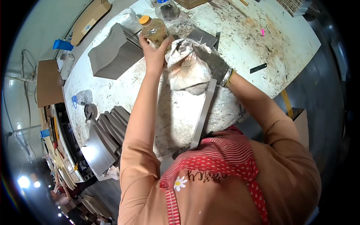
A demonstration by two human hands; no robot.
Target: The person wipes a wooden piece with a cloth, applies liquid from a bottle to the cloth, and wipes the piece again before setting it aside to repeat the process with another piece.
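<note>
Now, the left hand [154, 54] has its bare fingers around the lower part of an orange-capped bottle [156, 33], right beside a grey stack [112, 52], while the gloved right hand [213, 63] lies against a bunched white cloth [189, 69]; its fingertips vanish in the folds, so no telling whether they're clenched. Risky spot: loosen that one-handed hold and the bottle could tip into the stack; drag the cloth carelessly and it might snag on the long metal bar [203, 114]. And the count across the table [296, 48]: one capped bottle, one cloth, one bar, one neat stack, one fanned batch [107, 131], sheets too tight to number, one blue-lidded jar [167, 12], one black strip [258, 68], one pink scrap [262, 32].
</note>
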